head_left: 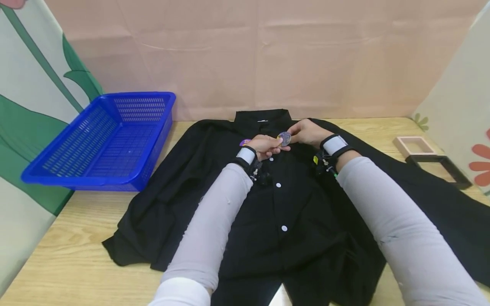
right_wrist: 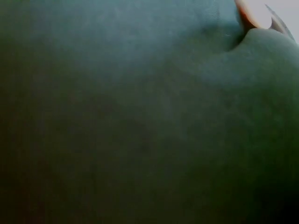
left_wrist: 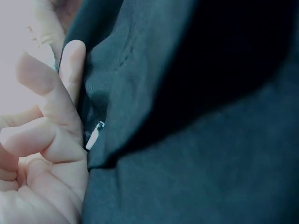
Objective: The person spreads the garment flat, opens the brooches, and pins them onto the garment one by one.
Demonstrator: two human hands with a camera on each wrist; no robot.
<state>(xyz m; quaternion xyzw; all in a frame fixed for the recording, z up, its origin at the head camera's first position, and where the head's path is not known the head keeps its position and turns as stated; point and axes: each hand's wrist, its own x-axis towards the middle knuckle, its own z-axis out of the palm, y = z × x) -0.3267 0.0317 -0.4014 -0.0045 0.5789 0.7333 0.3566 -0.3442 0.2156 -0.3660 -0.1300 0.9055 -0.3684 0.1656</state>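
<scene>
A black button-up shirt point(head_left: 252, 204) lies spread front up, its collar at the far side. Over its upper chest, my left hand point(head_left: 264, 146) pinches a round, silvery-purple pin badge point(head_left: 285, 138) by its left edge. My right hand point(head_left: 309, 133) holds the badge's right side, fingers bent down at the cloth. A second, purple badge point(head_left: 245, 142) sits on the shirt just left of my left hand, partly covered by it. The left wrist view shows curled fingers point(left_wrist: 70, 102) against the dark fabric beside a white button point(left_wrist: 95, 136). In the right wrist view, cloth hides nearly everything but a fingertip point(right_wrist: 256, 13).
A blue plastic basket point(head_left: 130, 144) stands at the left on the wooden table point(head_left: 72, 238). Two small frames, one pale point(head_left: 402, 146) and one black point(head_left: 459, 178), lie at the right beside a shirt sleeve. A pink backdrop point(head_left: 252, 59) rises behind the table.
</scene>
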